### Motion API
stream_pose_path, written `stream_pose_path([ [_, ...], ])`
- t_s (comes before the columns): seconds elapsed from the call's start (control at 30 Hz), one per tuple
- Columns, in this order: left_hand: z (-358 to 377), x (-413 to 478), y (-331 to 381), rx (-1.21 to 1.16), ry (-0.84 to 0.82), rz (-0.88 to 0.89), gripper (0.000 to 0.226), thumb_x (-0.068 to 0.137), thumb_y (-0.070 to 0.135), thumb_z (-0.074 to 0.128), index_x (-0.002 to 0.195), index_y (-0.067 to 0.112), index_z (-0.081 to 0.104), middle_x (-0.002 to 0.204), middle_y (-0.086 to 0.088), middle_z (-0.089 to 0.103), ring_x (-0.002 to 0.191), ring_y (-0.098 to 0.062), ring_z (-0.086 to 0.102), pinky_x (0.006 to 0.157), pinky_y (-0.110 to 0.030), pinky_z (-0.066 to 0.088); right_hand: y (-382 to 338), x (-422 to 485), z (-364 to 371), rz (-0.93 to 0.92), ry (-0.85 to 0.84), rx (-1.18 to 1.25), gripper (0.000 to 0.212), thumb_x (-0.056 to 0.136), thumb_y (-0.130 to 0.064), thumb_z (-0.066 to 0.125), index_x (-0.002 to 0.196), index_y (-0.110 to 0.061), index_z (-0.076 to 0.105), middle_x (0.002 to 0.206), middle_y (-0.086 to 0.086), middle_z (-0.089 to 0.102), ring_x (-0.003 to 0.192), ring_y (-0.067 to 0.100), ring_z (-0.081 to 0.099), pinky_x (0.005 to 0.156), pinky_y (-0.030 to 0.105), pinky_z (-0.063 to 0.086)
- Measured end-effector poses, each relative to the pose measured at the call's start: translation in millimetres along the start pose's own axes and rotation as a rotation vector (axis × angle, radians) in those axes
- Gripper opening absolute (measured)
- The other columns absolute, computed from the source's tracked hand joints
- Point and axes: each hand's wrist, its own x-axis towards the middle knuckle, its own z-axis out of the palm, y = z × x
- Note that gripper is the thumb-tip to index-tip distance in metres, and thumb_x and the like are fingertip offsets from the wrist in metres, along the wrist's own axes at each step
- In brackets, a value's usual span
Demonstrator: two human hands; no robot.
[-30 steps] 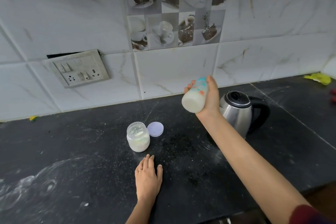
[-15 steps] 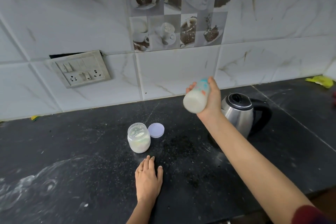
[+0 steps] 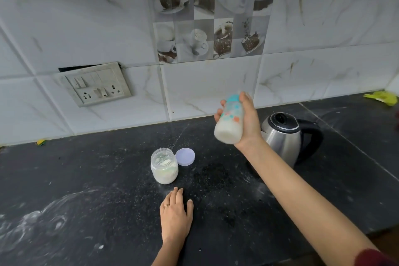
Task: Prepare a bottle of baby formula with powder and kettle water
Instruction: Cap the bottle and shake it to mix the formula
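The right hand [image 3: 248,122] is gripping the baby bottle [image 3: 229,123] (milky, blurred), tilted in the air near the kettle [image 3: 282,138]. The left hand [image 3: 176,216] is lying flat, fingers straight, on the counter [image 3: 86,179] near the open powder jar [image 3: 164,167].

The scene is viewed from head height, forward and downward, close over the dark surface [image 3: 86,179], toward the tiled wall [image 3: 86,17].
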Motion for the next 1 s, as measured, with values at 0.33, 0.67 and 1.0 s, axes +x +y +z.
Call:
stream_pose_path([
  [0.33,-3.3,-1.9,3.5,-0.003,-0.009,-0.011,0.048,0.092,0.039,0.052,0.133,0.013,0.053,0.141,-0.004,0.05,0.133,-0.023,0.042,0.108,-0.039,0.032,-2.9,3.4,9.4,-0.018,0.06,0.077,0.037,0.093,-0.035,0.06,0.123,-0.021,0.043,0.078,0.011,0.055,0.052,0.023,0.059,0.056,0.032,0.056],
  [0.67,0.4,-0.9,1.8,0.026,0.011,0.004,0.045,0.088,0.036,0.06,0.125,0.011,0.06,0.132,-0.006,0.058,0.125,-0.026,0.05,0.102,-0.041,0.039,-2.1,1.2,0.0,0.012,0.086,0.032,0.056,0.091,-0.037,0.062,0.14,-0.02,0.041,0.082,0.011,0.057,0.055,0.023,0.061,0.056,0.033,0.056],
  [1.0,0.1,-0.9,1.9,0.035,0.017,0.015,0.047,0.088,0.036,0.06,0.126,0.009,0.058,0.132,-0.008,0.058,0.125,-0.026,0.05,0.103,-0.041,0.039,-0.3,-2.8,-8.0,0.061,0.063,-0.028,0.05,0.091,-0.04,0.061,0.134,-0.021,0.043,0.085,0.01,0.058,0.055,0.022,0.062,0.057,0.033,0.056],
])
